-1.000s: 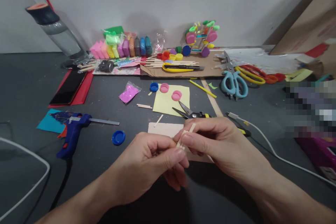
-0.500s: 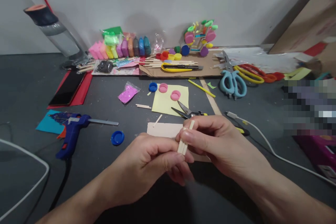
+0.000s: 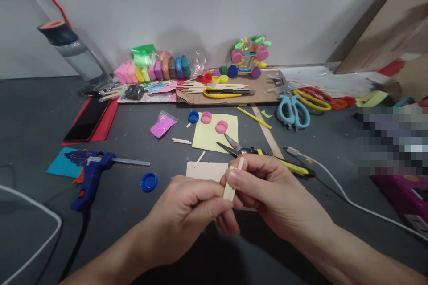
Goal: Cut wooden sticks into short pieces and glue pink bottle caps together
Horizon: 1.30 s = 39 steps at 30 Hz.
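Between my two hands is a small bundle of short wooden sticks (image 3: 229, 190), held side by side and tilted. My left hand (image 3: 197, 205) pinches its lower end between thumb and fingers. The thumb and fingers of my right hand (image 3: 267, 187) grip the upper part, where one stick pokes out higher than the others. Fingers hide part of the bundle. Beneath lies a pale card (image 3: 205, 170) with a single loose stick (image 3: 199, 159) at its edge. Just beyond my right hand are black-and-yellow scissors (image 3: 287, 164), partly covered by it.
At left lie a blue glue gun (image 3: 95, 173) and a blue bottle cap (image 3: 149, 182). Pink caps (image 3: 221, 127) rest on a yellow paper square (image 3: 214, 141). Light-blue scissors (image 3: 293, 109), a utility knife (image 3: 227, 92) and a water bottle (image 3: 80, 55) stand farther back. A white cable (image 3: 344, 191) runs right.
Both hands still grip the stick bundle, with only slight shifts of the fingers. The whole scene sits slightly lower in view, and more of the black-and-yellow scissors shows.
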### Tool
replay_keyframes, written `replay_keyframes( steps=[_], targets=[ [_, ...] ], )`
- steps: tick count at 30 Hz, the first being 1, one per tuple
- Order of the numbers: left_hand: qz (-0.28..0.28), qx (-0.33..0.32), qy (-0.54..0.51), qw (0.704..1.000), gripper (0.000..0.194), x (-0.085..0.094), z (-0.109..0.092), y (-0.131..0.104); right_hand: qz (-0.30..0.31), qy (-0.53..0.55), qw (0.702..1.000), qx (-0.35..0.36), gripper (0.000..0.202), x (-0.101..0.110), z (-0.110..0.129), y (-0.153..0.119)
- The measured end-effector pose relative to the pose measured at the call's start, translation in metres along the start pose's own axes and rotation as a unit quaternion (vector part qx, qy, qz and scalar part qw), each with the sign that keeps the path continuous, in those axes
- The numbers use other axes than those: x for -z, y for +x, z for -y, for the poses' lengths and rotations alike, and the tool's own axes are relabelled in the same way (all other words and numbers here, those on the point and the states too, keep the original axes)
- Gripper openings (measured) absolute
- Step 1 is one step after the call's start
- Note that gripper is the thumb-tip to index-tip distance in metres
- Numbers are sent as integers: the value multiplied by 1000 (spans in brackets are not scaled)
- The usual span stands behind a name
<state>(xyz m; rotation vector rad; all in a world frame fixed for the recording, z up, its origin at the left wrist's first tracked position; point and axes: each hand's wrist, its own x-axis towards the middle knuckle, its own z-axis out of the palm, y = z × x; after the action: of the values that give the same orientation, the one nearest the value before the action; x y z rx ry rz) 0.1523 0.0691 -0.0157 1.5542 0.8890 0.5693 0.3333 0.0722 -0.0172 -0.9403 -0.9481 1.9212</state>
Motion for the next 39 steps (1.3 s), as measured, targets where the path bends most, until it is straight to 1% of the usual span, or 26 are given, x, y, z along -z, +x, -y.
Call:
replay_keyframes(
  steps=[2,4,7,10,13,15,17,19,21,24,27,30,32,33,34,35,36,37,38,39],
  targets=[
    [21,38,-72,996,29,1,-2,0,-11,-9,1000,-4,37,0,0,0],
    [41,46,-128,990,23,2,-3,0,-31,-20,999,-9,40,0,0,0],
    [51,44,-147,987,25,2,-2,0,-42,-24,999,-8,42,0,0,0],
    [39,65,-129,989,31,1,-1,0,-30,-20,999,0,41,0,0,1],
    [26,82,-125,988,26,-1,0,0,-43,-39,998,16,39,-3,0,1],
    [0,88,-125,988,26,-3,-1,2,-50,-54,997,33,37,-5,-1,1],
    [-27,93,-140,985,31,-5,-1,4,-52,-75,994,51,36,-8,-1,1],
    [-41,98,-174,979,33,-6,-1,6,-68,-108,989,77,35,-11,-1,2],
    [-47,102,-201,973,30,-7,-1,8,-89,-143,981,99,36,-12,-1,2],
    [-48,102,-205,972,28,-7,0,8,-103,-179,971,117,35,-13,0,1],
    [-47,104,-187,976,31,-7,0,7,-106,-194,966,137,33,-12,-2,0],
    [-58,97,-178,978,32,-7,0,6,-91,-201,966,135,33,-9,-3,2],
    [-68,93,-188,975,30,-7,0,5,-91,-205,966,128,28,-4,2,3],
    [-73,95,-197,973,29,-7,0,5,-104,-208,962,140,26,0,6,3],
    [-79,99,-207,970,27,-6,0,5,-124,-222,954,162,25,3,12,3],
    [-84,102,-215,968,26,-6,-1,5,-150,-252,938,186,25,8,19,2],
    [-87,105,-223,965,25,-6,-1,4,-173,-305,913,209,25,13,26,0],
    [-90,104,-229,964,24,-6,-1,4,-189,-383,877,219,25,19,32,-3],
    [-93,102,-233,963,24,-6,-1,3,-192,-475,830,218,27,26,36,-6],
    [-96,98,-234,962,23,-6,-1,3,-180,-572,773,208,31,35,38,-11]
  ],
)
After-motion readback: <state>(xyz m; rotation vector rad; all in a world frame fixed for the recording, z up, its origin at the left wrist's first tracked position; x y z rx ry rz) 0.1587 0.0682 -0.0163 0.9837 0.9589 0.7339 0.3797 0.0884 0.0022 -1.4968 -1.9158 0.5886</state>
